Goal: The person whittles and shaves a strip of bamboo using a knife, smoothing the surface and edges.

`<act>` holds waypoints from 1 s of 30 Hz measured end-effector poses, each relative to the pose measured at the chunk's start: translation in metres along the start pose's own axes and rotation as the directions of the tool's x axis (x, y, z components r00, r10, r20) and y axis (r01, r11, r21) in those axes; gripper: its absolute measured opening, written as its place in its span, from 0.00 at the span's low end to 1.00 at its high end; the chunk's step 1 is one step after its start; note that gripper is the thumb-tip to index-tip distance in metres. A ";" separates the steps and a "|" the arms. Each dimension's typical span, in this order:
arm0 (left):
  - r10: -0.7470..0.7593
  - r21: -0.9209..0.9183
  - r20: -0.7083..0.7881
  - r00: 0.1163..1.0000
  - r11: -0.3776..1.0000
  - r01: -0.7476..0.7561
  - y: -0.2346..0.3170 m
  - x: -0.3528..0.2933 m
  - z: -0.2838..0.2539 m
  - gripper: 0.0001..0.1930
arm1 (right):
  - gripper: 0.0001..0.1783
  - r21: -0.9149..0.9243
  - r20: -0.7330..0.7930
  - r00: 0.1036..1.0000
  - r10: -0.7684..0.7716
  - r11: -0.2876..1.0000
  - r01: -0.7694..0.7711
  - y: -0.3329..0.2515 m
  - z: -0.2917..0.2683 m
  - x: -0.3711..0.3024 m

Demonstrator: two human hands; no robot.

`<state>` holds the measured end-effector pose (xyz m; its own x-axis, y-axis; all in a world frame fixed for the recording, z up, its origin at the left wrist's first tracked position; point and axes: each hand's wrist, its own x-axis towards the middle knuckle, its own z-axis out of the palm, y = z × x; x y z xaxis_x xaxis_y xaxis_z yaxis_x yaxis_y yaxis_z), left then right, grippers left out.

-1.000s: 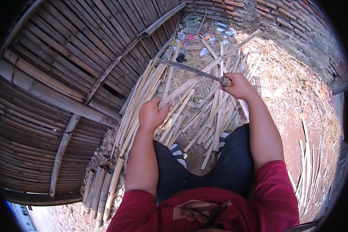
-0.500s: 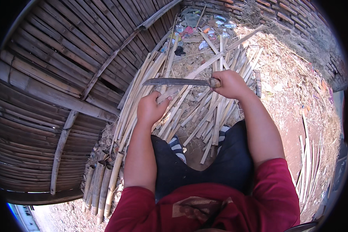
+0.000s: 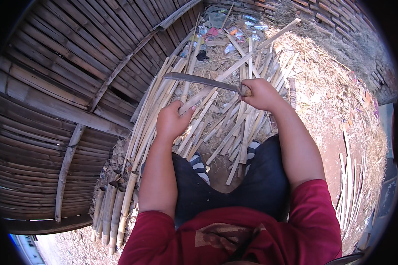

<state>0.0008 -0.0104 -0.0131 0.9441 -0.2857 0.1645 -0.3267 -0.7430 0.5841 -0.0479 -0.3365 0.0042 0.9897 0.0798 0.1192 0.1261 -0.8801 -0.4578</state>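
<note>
My right hand [image 3: 261, 94] is wrapped round the handle of a machete [image 3: 197, 80]. Its long dark blade points left and slopes slightly upward toward the tip, crossing the view of a bamboo strip [image 3: 236, 66]. My left hand [image 3: 171, 123] grips the near end of that long pale strip, thumb along it. From there the strip runs away to the upper right, beyond the blade. Whether blade and strip touch, I cannot tell. Many split bamboo strips [image 3: 241, 128] lie criss-cross on the ground beneath both hands.
A bamboo slat wall [image 3: 44, 145] rises on the left, with cut bamboo tubes [image 3: 115, 212] at its foot. Brick wall [image 3: 327, 20] and scattered litter [image 3: 214, 31] are at the far end. More thin strips [image 3: 351, 190] lie at right. My sandalled feet [image 3: 200, 168] are among the strips.
The machete's tip has swung up and away from me, so the blade slants where it was nearly level. Both hands keep their holds, and the view has shifted slightly.
</note>
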 end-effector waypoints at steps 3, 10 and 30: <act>-0.006 0.029 0.004 1.000 1.000 0.006 -0.005 -0.001 -0.003 0.24 | 0.17 -0.023 0.063 0.998 -0.030 0.999 0.032 -0.016 -0.003 0.001; 0.032 0.002 0.043 0.999 0.999 -0.032 0.017 0.006 0.004 0.26 | 0.18 0.038 0.056 0.997 0.051 0.998 -0.053 0.022 -0.002 -0.001; 0.004 -0.085 0.030 1.000 0.996 -0.001 -0.002 0.003 0.006 0.22 | 0.19 -0.048 0.036 0.998 0.060 0.997 -0.058 -0.007 0.007 0.000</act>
<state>0.0044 -0.0136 -0.0186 0.9411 -0.3064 0.1428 -0.3227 -0.6883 0.6497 -0.0484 -0.3268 0.0014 0.9973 0.0433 0.0601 0.0646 -0.9048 -0.4209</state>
